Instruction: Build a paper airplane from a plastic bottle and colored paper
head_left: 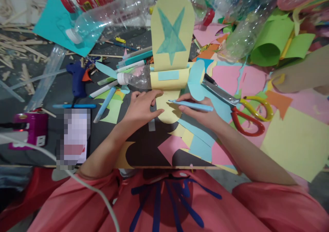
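A small clear plastic bottle lies on its side, wrapped in a yellow paper band. A yellow paper wing with a blue-green star points away from me; a second yellow wing points toward me. A light blue paper fin sits at the bottle's right end. My left hand presses flat on the near wing. My right hand holds a light blue marker pen with its tip on that wing.
Red-and-yellow scissors lie right of my hand on pink, blue and yellow paper scraps. Several markers, a blue glue gun, large clear bottles, a green paper roll, wooden sticks and a magenta box surround the work.
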A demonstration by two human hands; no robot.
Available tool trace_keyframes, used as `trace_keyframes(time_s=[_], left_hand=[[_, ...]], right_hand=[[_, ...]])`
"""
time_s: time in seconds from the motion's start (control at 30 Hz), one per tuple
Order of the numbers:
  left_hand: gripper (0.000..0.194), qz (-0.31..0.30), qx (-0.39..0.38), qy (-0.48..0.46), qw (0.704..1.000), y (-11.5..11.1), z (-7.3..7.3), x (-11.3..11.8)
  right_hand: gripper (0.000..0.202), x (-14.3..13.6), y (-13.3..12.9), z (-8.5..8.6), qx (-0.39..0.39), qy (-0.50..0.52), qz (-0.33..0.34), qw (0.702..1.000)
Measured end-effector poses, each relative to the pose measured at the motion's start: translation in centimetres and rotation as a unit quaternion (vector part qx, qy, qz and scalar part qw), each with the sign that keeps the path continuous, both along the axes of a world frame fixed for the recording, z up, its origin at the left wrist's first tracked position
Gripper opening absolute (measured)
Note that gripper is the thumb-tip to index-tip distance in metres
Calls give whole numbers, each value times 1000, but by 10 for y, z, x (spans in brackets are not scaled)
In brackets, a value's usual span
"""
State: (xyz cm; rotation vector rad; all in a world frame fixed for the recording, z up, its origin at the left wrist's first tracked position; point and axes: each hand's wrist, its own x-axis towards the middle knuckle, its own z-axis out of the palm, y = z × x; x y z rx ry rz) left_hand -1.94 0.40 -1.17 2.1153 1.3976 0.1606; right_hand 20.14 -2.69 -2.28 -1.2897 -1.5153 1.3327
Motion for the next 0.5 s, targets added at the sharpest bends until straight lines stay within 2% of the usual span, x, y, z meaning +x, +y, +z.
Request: trace_keyframes(time_s=[0.1,0.3,0.5], left_hand=[[49,-5,-11,-1,1000,2,1,-1],[50,-2,-28,12,1000,3,4,0],[50,0,-30,10,1000,3,4,1]], right_hand=[[28,-9,2,-2,1,28,9,1000],[21,-29,9,-5,7,23,6,1000],[21,-32,10,-6,-5,17,5,1000]])
